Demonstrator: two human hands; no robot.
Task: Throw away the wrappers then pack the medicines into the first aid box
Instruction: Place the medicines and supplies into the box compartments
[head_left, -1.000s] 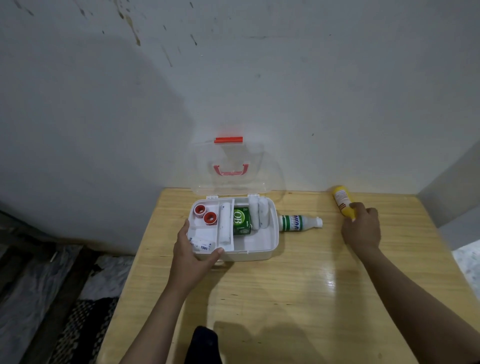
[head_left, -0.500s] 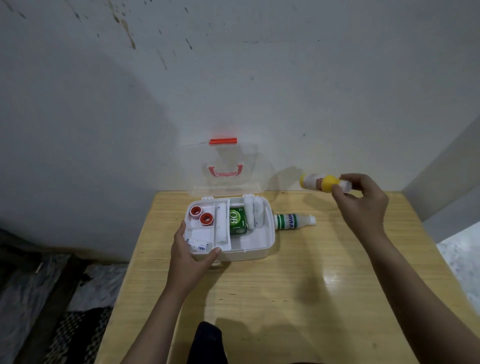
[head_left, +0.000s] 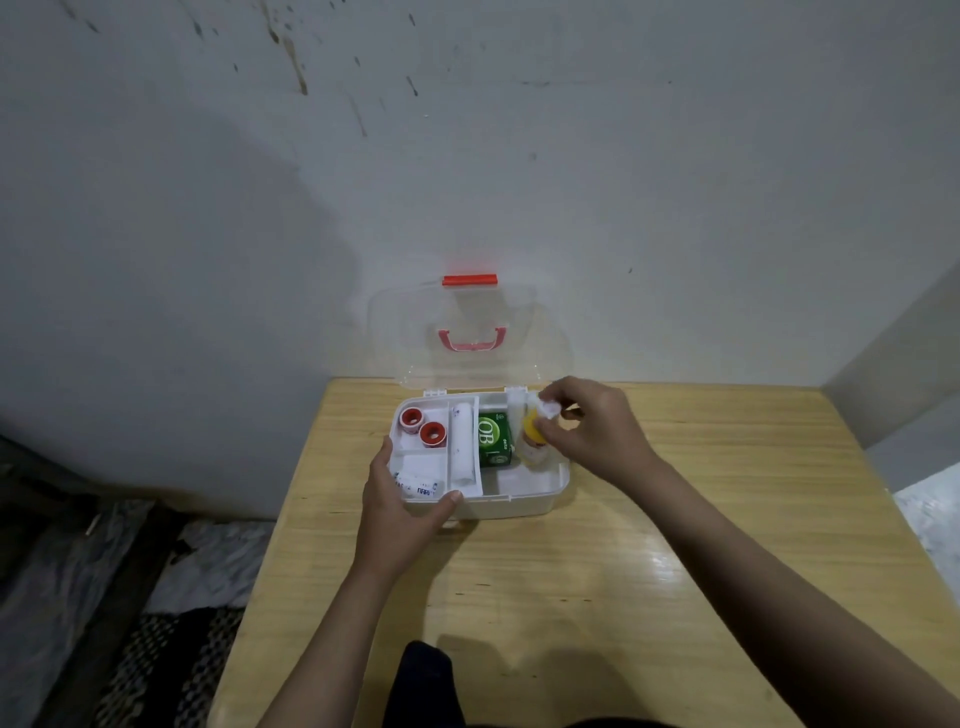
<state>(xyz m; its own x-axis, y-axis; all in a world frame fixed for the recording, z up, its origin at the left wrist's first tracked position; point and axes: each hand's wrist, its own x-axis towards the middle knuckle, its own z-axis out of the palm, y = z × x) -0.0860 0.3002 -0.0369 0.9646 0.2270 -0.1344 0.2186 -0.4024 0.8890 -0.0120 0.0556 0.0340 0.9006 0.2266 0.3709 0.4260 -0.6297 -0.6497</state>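
The white first aid box (head_left: 519, 503) stands open at the back of the wooden table, its clear lid (head_left: 467, 332) leaning upright against the wall. Inside are two red tape rolls (head_left: 432, 434), a white bandage roll (head_left: 462, 441) and a green carton (head_left: 492, 439). My left hand (head_left: 400, 514) grips the box's front left corner. My right hand (head_left: 592, 431) holds a yellow-and-white bottle (head_left: 532, 439) inside the right compartment, beside the green carton. The green-and-white bottle seen earlier beside the box is hidden behind my right hand.
The wooden table (head_left: 623, 571) meets the grey wall at the back and on the right. Off its left edge lies a dark floor with a patterned mat (head_left: 156, 670). A dark piece of my clothing (head_left: 426, 680) shows at the table's near edge.
My right hand lifted the yellow bottle from the table's back right, carried it left and lowered it into the box's right compartment. My left hand stayed on the box.
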